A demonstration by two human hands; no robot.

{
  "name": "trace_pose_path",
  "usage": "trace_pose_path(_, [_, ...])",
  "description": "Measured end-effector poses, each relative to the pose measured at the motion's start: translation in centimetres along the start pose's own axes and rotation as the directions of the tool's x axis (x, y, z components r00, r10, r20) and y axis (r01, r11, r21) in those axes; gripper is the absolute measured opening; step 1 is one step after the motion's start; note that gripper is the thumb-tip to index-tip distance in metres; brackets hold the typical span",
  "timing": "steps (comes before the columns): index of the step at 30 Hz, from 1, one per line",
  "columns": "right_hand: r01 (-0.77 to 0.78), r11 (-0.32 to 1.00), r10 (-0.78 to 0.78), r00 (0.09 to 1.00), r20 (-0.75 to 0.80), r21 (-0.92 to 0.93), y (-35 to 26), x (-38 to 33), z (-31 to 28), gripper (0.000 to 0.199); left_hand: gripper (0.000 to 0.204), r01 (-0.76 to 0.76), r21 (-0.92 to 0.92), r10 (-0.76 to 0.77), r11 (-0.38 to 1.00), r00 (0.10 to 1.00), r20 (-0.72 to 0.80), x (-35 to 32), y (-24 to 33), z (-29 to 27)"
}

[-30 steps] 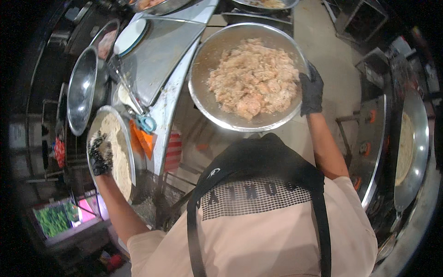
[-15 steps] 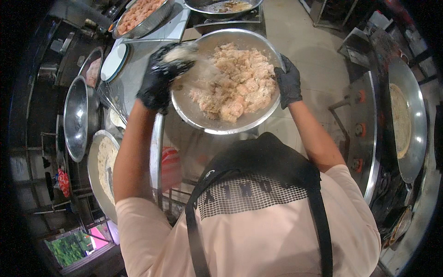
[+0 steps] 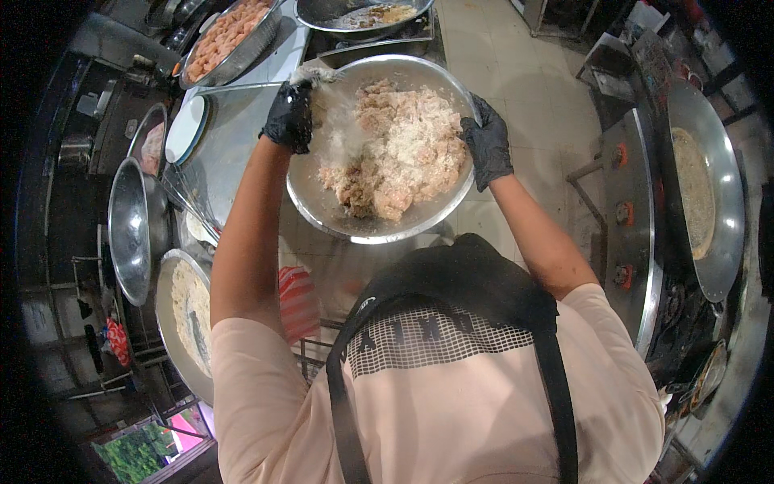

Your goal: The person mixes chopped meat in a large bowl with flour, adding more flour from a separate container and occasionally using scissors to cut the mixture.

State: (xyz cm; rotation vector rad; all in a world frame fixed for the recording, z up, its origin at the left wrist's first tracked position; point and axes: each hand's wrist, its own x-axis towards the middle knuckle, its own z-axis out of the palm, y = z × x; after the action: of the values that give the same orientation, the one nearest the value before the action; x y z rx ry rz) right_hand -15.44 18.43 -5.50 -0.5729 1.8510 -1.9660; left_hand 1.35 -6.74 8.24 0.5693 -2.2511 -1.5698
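A wide metal mixing bowl (image 3: 379, 230) is held up before me, tilted a little. Inside lie chunks of pale raw meat (image 3: 403, 153) coated with white powder, which looks like flour. My right hand (image 3: 487, 141), in a black glove, is closed around the bowl's right rim. At the left rim is my left hand (image 3: 290, 117), also black-gloved. Its fingers are whitened with powder and smeared by motion, so whether they hold anything is unclear. A pale streak of powder (image 3: 332, 121) hangs between that hand and the meat.
At left are a bowl of flour (image 3: 189, 310), an empty metal bowl (image 3: 139, 230), a whisk (image 3: 189, 194) and a white lid (image 3: 187, 129). A tray of meat pieces (image 3: 230, 36) and a pan (image 3: 367, 16) stand ahead. A large wok (image 3: 721, 202) sits on the right-hand stove.
More white powder now lies over the meat. My left hand has shifted slightly up and right along the rim. The right hand keeps its grip, and the view has shifted a little.
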Motion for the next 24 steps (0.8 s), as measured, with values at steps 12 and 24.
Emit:
trace_pose_path(12, [0.035, 0.998, -0.034, 0.999, -0.024, 0.054, 1.2, 0.3, 0.5, 0.041, 0.090, 0.458, 0.146, -0.457, 0.877, 0.888, -0.041, 1.8, -12.6, 8.0])
trace_pose_path(24, [0.033, 0.999, -0.033, 0.999, 0.021, -0.006, 0.0, 0.0, -0.2, 0.042, 0.089, -0.152, 0.947, -0.247, 0.283, 0.942, 0.226, -9.2, -8.2, 7.8])
